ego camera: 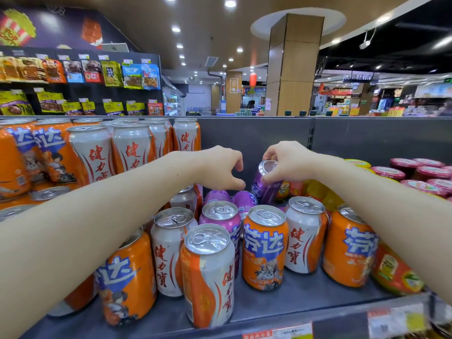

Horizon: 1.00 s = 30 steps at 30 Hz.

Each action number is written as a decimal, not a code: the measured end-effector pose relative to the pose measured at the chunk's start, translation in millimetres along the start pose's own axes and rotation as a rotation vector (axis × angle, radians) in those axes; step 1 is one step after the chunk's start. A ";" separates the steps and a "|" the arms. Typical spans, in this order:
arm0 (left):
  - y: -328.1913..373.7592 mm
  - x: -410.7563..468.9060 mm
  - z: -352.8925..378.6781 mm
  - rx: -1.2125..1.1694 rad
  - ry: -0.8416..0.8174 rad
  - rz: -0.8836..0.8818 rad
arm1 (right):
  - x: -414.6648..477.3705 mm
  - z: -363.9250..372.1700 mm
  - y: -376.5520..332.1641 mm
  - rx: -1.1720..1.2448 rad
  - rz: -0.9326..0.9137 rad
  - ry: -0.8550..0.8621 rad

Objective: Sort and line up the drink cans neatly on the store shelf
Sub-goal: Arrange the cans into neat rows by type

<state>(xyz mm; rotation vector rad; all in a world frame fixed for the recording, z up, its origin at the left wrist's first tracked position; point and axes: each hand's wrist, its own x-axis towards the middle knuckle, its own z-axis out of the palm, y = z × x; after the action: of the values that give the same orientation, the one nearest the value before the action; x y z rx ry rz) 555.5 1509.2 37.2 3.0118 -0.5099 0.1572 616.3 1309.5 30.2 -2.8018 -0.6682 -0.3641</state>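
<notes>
On the grey store shelf (pixel 300 297) stand mixed cans: orange ones (pixel 265 250), white-and-orange ones (pixel 208 277) and purple ones (pixel 221 218). My right hand (pixel 289 162) grips the top of a tilted purple can (pixel 265 189), lifted above the back of the shelf. My left hand (pixel 220 167) hovers just left of it with curled fingers and holds nothing. Two purple cans (pixel 244 200) lie on their sides beneath my hands.
Stacked white-and-orange and orange cans (pixel 93 155) fill the left side. Red-lidded tins (pixel 420 172) and yellow-and-orange packs (pixel 393 272) sit at the right. A grey back panel (pixel 367 138) closes the shelf; price tags (pixel 278 333) run along the front edge.
</notes>
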 end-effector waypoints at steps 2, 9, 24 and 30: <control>0.6 1.0 -2.9 -0.018 0.026 -0.043 | -1.8 -12.6 -2.6 0.046 -0.017 0.058; 6.6 6.9 -20.7 -0.935 -0.057 -0.411 | -19.0 -33.8 -26.5 0.197 -0.175 0.376; 2.9 6.1 -13.9 -0.701 0.302 -0.356 | -29.8 -20.2 -31.4 0.576 0.124 -0.131; -0.7 -2.7 -8.5 -0.510 0.314 -0.321 | -17.9 4.5 -39.1 0.266 0.247 -0.497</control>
<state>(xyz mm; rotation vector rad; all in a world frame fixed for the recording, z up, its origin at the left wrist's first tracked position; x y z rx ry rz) 552.5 1511.6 45.3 2.4600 -0.0231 0.3990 583.4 1337.4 27.4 -2.6751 -0.4099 0.4479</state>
